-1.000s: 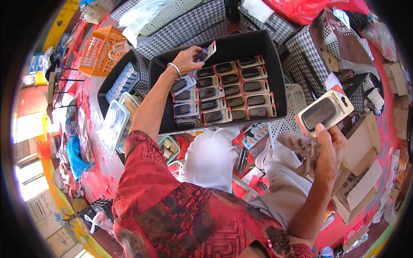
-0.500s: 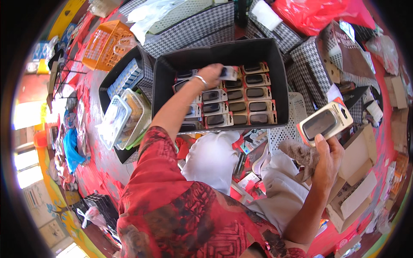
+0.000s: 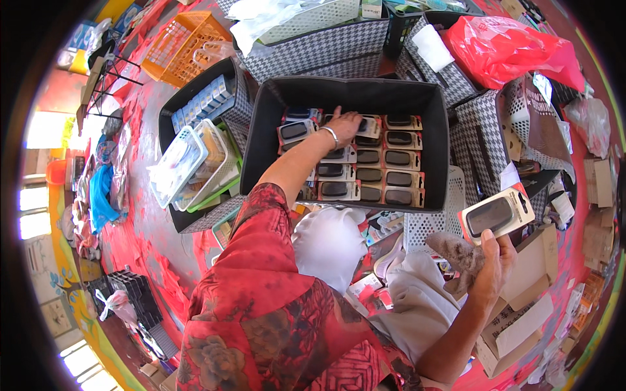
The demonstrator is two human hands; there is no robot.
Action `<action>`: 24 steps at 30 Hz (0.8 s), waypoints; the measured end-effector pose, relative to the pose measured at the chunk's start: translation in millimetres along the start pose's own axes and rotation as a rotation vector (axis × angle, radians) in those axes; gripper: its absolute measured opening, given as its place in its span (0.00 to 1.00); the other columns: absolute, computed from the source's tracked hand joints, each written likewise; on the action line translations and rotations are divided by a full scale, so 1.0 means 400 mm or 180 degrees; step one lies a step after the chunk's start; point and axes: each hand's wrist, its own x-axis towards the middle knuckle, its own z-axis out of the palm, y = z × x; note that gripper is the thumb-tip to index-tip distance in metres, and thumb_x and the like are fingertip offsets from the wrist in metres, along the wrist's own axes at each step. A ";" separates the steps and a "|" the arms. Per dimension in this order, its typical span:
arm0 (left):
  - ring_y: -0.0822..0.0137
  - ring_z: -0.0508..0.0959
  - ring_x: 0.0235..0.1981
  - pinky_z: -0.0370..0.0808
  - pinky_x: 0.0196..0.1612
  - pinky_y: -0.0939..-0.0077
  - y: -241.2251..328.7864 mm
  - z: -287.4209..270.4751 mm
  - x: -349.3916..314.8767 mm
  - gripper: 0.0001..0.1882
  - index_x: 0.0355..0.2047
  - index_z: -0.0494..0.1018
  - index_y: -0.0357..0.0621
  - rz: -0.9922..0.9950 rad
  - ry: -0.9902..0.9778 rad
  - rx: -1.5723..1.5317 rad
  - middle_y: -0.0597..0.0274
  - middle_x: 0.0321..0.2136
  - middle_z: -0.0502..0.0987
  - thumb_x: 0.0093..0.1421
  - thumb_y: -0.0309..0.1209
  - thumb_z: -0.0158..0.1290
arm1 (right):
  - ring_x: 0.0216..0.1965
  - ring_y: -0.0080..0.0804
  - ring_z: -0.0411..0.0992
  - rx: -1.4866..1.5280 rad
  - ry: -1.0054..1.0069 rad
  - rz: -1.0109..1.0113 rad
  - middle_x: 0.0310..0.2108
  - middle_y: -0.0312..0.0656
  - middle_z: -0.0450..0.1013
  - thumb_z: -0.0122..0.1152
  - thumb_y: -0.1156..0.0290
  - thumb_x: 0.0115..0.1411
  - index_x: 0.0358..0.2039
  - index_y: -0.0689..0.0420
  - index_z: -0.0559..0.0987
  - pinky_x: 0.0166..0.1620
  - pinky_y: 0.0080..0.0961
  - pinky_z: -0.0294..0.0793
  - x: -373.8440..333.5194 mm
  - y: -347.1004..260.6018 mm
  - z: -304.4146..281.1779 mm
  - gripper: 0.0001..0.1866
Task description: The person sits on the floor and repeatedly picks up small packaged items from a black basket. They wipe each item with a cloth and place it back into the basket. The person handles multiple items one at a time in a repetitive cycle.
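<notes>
My left hand (image 3: 344, 124) reaches into a black fabric bin (image 3: 435, 117) and rests flat on a small boxed item (image 3: 369, 125) in the back row of several rows of boxed dark items (image 3: 385, 176). My right hand (image 3: 490, 259) is raised at the right, gripping one such windowed box (image 3: 497, 214) together with a grey-brown cloth (image 3: 460, 254). A bracelet circles my left wrist. My red patterned sleeve (image 3: 261, 274) fills the lower middle.
A second black bin (image 3: 171, 117) at the left holds white plastic trays (image 3: 181, 164). An orange basket (image 3: 175, 39) stands at the back left, a red plastic bag (image 3: 508, 45) at the back right. Checked fabric bins (image 3: 313, 47), white bags (image 3: 329, 244) and cardboard boxes (image 3: 531, 274) crowd around.
My left hand has moved from the bin's left side toward its middle back row and lowered onto the boxes. The right hand with its box stays raised at the right.
</notes>
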 end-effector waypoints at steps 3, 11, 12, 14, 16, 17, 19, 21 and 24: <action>0.55 0.59 0.58 0.43 0.60 0.42 -0.051 -0.010 -0.014 0.30 0.53 0.56 0.36 -0.0182 -0.0246 0.0245 0.47 0.54 0.60 0.49 0.26 0.50 | 0.27 0.18 0.62 0.0011 -0.0035 0.0059 0.25 0.36 0.71 0.54 0.68 0.52 0.32 0.68 0.76 0.33 0.17 0.62 0.001 -0.004 0.003 0.14; 0.59 0.64 0.52 0.45 0.56 0.33 -0.068 -0.053 -0.051 0.21 0.46 0.67 0.46 -0.0816 0.0061 0.0774 0.60 0.46 0.67 0.50 0.25 0.51 | 0.29 0.17 0.64 -0.0153 0.0047 -0.0001 0.27 0.36 0.73 0.54 0.70 0.52 0.32 0.68 0.77 0.37 0.17 0.64 0.007 -0.010 0.008 0.13; 0.59 0.65 0.52 0.45 0.56 0.32 -0.067 -0.057 -0.048 0.20 0.46 0.67 0.46 -0.0880 0.0042 0.0844 0.59 0.46 0.67 0.50 0.25 0.50 | 0.29 0.17 0.64 -0.0099 0.0037 -0.0018 0.27 0.36 0.73 0.54 0.70 0.52 0.32 0.68 0.77 0.37 0.17 0.64 0.006 -0.009 0.008 0.13; 0.59 0.66 0.51 0.45 0.56 0.32 -0.066 -0.060 -0.040 0.18 0.45 0.68 0.45 -0.0963 -0.0044 0.0913 0.58 0.46 0.68 0.52 0.24 0.49 | 0.29 0.18 0.64 -0.0133 0.0051 -0.0009 0.27 0.36 0.73 0.54 0.70 0.52 0.32 0.68 0.77 0.37 0.18 0.64 0.004 -0.006 0.007 0.13; 0.59 0.68 0.49 0.46 0.55 0.32 -0.069 -0.058 -0.031 0.17 0.46 0.68 0.45 -0.0943 -0.0297 0.1107 0.57 0.45 0.69 0.54 0.24 0.46 | 0.29 0.18 0.64 -0.0117 0.0046 -0.0021 0.27 0.36 0.73 0.54 0.70 0.52 0.32 0.68 0.77 0.37 0.18 0.64 0.004 -0.004 0.004 0.13; 0.59 0.69 0.48 0.47 0.55 0.32 -0.071 -0.055 -0.027 0.17 0.46 0.68 0.44 -0.0910 -0.0376 0.1220 0.57 0.44 0.69 0.54 0.24 0.45 | 0.29 0.18 0.64 -0.0096 0.0041 -0.0029 0.27 0.36 0.73 0.54 0.70 0.52 0.32 0.68 0.77 0.37 0.17 0.64 0.004 -0.003 0.002 0.13; 0.59 0.72 0.44 0.50 0.54 0.33 -0.080 -0.045 -0.023 0.15 0.44 0.69 0.44 -0.0758 -0.0267 0.1434 0.57 0.41 0.71 0.55 0.25 0.43 | 0.29 0.18 0.64 -0.0112 0.0037 -0.0044 0.27 0.35 0.73 0.54 0.70 0.52 0.32 0.68 0.77 0.36 0.17 0.64 0.006 -0.003 -0.004 0.13; 0.59 0.73 0.42 0.53 0.53 0.36 -0.087 -0.026 -0.020 0.15 0.43 0.69 0.43 -0.0622 -0.0194 0.1609 0.57 0.39 0.72 0.55 0.26 0.42 | 0.29 0.17 0.64 -0.0197 0.0051 -0.0076 0.26 0.35 0.72 0.54 0.70 0.51 0.32 0.68 0.77 0.35 0.17 0.63 0.008 -0.004 -0.010 0.13; 0.58 0.74 0.41 0.59 0.51 0.43 -0.094 0.006 -0.005 0.14 0.42 0.70 0.41 -0.0569 -0.0222 0.1783 0.55 0.38 0.72 0.55 0.27 0.42 | 0.27 0.17 0.63 -0.0321 0.0087 0.0009 0.24 0.34 0.71 0.54 0.70 0.51 0.31 0.68 0.76 0.33 0.16 0.62 0.008 -0.008 -0.015 0.13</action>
